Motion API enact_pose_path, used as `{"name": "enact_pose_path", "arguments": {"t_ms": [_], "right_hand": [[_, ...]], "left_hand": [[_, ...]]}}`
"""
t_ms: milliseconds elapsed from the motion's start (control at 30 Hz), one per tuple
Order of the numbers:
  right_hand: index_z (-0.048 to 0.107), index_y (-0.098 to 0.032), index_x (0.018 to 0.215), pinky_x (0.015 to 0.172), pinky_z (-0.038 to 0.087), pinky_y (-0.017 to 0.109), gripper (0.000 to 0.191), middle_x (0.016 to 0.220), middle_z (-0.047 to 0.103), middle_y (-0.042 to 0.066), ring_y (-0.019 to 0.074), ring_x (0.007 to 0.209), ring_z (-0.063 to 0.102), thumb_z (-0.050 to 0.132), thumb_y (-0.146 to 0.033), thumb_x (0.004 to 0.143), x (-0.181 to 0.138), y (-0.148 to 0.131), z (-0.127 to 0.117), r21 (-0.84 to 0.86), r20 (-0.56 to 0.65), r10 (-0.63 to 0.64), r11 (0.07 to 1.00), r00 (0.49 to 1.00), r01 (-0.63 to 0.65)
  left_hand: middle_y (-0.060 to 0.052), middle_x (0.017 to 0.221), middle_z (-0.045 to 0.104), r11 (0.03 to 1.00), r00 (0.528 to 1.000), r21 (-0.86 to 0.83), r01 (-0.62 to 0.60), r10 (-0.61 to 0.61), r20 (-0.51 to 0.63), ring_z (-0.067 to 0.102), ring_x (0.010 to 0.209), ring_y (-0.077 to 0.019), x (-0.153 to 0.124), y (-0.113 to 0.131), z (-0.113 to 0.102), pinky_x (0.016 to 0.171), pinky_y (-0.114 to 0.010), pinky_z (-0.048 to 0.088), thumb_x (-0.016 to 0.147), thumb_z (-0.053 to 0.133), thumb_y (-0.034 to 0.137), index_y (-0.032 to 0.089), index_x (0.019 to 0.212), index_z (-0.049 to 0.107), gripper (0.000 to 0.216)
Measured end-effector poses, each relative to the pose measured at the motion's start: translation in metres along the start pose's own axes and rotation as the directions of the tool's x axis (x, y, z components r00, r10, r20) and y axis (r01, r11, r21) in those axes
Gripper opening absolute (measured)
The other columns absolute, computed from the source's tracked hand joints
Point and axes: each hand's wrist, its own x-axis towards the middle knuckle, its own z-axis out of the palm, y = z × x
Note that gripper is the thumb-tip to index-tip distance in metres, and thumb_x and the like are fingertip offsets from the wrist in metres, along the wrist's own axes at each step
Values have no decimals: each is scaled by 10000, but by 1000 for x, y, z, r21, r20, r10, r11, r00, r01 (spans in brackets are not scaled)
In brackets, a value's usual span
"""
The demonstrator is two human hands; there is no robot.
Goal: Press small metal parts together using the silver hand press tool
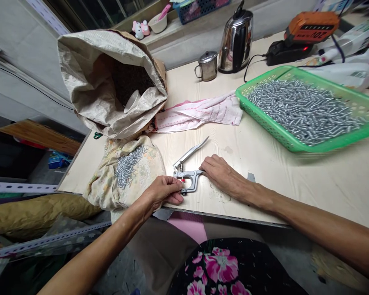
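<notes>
Grey metal snap pliers (pixel 198 173), with a spring and a small red part at the jaw, lie just above the front of the table. Their upper handle is swung wide from the frame. My right hand (pixel 217 172) is closed around the end of the lower handle. At the jaw, the thumb and fingers of my left hand (pixel 169 189) are pinched together; whatever is between them is too small or hidden to name. Left of that hand, a pile of small silvery metal pieces (pixel 129 166) rests on a bunched floral cloth (pixel 152 162).
A green basket (pixel 276 139) full of silvery metal pieces stands at right. Behind the cloth is a large open sack (pixel 89 98) with a white cup (pixel 131 101) inside. A pink-white towel (pixel 199 112), lidded mug (pixel 208 65), kettle (pixel 235 41) and orange battery (pixel 312 26) sit further back.
</notes>
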Motion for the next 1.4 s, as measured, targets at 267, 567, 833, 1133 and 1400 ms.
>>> {"name": "enact_pose_path", "arguments": {"t_ms": [267, 567, 833, 1133, 1400], "right_hand": [[459, -186, 863, 700, 291, 324, 214, 878, 498, 48, 188, 807, 375, 325, -42, 948, 0, 0, 0, 6, 3, -20, 1000, 1000, 20], [486, -184, 892, 696, 292, 330, 202, 890, 510, 52, 196, 814, 378, 327, -87, 971, 1, 3, 1, -5, 17, -36, 999, 999, 36], [571, -187, 931, 771, 383, 348, 156, 962, 561, 70, 212, 869, 455, 430, -226, 986, 5, 3, -16, -58, 152, -43, 997, 987, 53], [412, -148, 1386, 1052, 322, 570, 929, 1421, 429, 196, 418, 1331, 316, 787, -585, 658, 35, 26, -42, -291, 296, -78, 942, 952, 168], [497, -135, 1283, 881, 425, 484, 910, 1251, 531, 176, 364, 1097, 476, 730, -711, 618, 54, 24, -48, -359, 411, -42, 911, 911, 204]], "left_hand": [[-40, 521, 660, 997, 1000, 82, -11, 12, -8, 604, 434, -109, 3, -2, -2, 488, -189, 503, 684, 806, 370, 103, 784, 635, 332], [-30, 511, 646, 994, 1000, 105, 6, -3, -24, 588, 426, -101, 3, -1, -1, 471, -181, 476, 638, 836, 419, 104, 745, 637, 388], [-30, 486, 638, 991, 998, 126, 36, -29, -56, 573, 407, -101, 4, -3, 2, 449, -183, 462, 659, 819, 387, 117, 680, 612, 341], [-26, 455, 618, 984, 994, 140, 113, -112, -10, 551, 384, -99, 6, 4, -1, 435, -188, 457, 606, 853, 312, 119, 643, 624, 302], [-11, 439, 597, 969, 984, 166, 181, -178, -33, 549, 387, -94, 3, 10, 3, 441, -187, 463, 584, 870, 294, 118, 612, 627, 301]]}}
